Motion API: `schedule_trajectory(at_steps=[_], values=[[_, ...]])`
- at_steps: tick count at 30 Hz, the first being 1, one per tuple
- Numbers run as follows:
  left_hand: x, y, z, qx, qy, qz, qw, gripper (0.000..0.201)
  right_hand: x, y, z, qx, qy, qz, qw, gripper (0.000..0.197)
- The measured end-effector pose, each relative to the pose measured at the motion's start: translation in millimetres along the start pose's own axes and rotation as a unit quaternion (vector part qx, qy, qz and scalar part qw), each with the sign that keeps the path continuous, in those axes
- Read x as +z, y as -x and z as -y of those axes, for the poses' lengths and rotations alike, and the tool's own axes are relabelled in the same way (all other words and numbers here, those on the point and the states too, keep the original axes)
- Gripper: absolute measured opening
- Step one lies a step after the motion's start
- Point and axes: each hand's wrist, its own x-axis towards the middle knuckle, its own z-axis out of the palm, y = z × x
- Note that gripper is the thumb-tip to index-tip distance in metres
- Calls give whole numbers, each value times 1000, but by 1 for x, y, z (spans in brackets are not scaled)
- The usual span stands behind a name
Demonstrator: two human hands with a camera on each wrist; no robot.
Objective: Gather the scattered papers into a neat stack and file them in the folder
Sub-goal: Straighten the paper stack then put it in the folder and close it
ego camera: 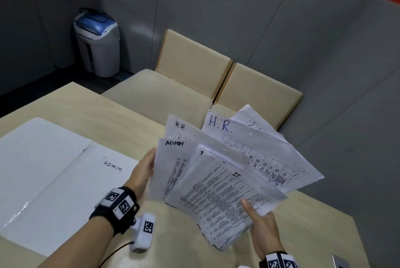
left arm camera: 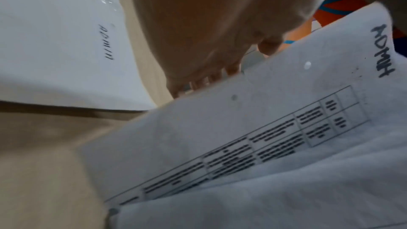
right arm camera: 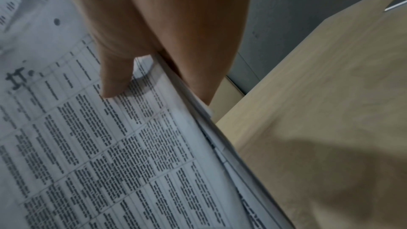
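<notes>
A fanned bunch of printed papers [ego camera: 227, 170] marked ADMIN, H.R. and IT is held up above the beige table [ego camera: 313, 231]. My right hand [ego camera: 257, 222] pinches its lower right corner, thumb [right arm camera: 114, 79] on the top IT sheet [right arm camera: 110, 145] and fingers underneath. My left hand [ego camera: 142, 170] lies against the left edge of the ADMIN sheet [left arm camera: 242, 145], its fingers [left arm camera: 204, 79] fairly straight and slipped behind the paper. The white folder [ego camera: 54, 170] lies open on the table to the left, with ADMIN handwritten on its right leaf [left arm camera: 55, 41].
Two beige chairs [ego camera: 190, 66] [ego camera: 257, 90] stand at the table's far side against grey padded panels. A grey and blue shredder bin [ego camera: 97, 44] stands on the floor at the back left. A small silvery object [ego camera: 341, 262] sits at the table's near right edge.
</notes>
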Motion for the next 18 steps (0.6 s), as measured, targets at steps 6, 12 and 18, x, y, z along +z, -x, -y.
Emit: schedule_trajectory(at_steps=[6, 12, 18], values=[[-17, -2, 14, 42, -89, 35, 995, 76, -5, -5, -9, 19, 11, 9, 1000, 61], [5, -9, -11, 91, -137, 95, 982, 84, 1, -1, -1, -1, 2, 33, 999, 48], [48, 6, -1, 107, -158, 157, 969, 91, 16, -1, 2, -46, -3, 31, 998, 61]])
